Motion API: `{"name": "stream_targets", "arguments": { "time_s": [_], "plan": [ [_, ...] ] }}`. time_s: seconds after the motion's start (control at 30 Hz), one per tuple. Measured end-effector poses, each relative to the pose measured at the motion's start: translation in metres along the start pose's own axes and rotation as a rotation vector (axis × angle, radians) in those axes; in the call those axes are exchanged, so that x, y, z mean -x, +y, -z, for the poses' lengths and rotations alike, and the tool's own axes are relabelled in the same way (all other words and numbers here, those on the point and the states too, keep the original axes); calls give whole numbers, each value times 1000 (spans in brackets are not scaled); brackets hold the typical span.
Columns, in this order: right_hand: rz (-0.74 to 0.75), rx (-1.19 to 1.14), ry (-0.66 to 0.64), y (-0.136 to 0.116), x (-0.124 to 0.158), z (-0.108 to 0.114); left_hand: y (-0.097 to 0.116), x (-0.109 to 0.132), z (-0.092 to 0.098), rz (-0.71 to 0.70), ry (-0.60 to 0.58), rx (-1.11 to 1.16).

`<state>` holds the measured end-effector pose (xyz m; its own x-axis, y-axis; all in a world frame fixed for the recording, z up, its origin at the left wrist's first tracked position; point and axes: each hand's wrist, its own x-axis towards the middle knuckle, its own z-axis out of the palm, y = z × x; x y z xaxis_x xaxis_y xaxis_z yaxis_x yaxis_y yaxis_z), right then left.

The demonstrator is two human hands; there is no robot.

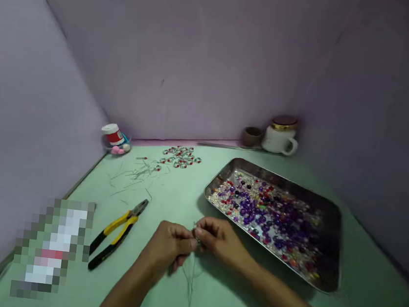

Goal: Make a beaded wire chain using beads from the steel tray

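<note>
My left hand (169, 245) and my right hand (221, 239) meet over the green table, fingertips pinched together around a thin wire (191, 270) whose ends trail down toward me. Something small sits between the fingertips; I cannot make out what. A steel tray (331, 207) full of purple, red and clear beads (264, 214) lies just right of my right hand. Yellow-handled pliers (117, 232) lie to the left of my left hand.
Loose wire pieces (137, 173) and several finished beaded rings (181, 157) lie at the back of the table. A small glue pot (114, 137) stands in the left corner. A brown cup (252, 136) and a white lidded mug (280, 135) stand against the back wall.
</note>
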<state>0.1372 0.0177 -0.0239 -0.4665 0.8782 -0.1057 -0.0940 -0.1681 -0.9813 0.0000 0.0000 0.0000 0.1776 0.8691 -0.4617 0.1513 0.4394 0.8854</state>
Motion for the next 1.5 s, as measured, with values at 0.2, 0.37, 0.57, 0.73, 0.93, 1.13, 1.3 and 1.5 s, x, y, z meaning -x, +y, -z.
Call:
{"name": "stream_targets", "arguments": {
  "time_s": [0.2,0.37,0.57,0.73,0.93,1.13,1.3,1.5],
  "plan": [
    [-18,-22,18,-1,-1,1,4,6,-6,11,73,81],
    [-74,-45,43,-1,-1,2,-3,0,-5,-60,178,138],
    [-148,16,126,-2,1,0,3,1,-6,-52,181,325],
    [-152,-46,153,-5,1,-1,5,0,-7,-50,181,354],
    [-208,-17,37,-10,3,2,-3,0,-10,-112,261,331],
    [-304,-67,-50,-8,3,1,4,1,-4,-95,356,359],
    [-380,-59,-190,-9,6,5,7,-1,14,-128,431,414],
    [-547,114,-484,-6,15,12,13,1,40,-186,472,450]
  ]
}}
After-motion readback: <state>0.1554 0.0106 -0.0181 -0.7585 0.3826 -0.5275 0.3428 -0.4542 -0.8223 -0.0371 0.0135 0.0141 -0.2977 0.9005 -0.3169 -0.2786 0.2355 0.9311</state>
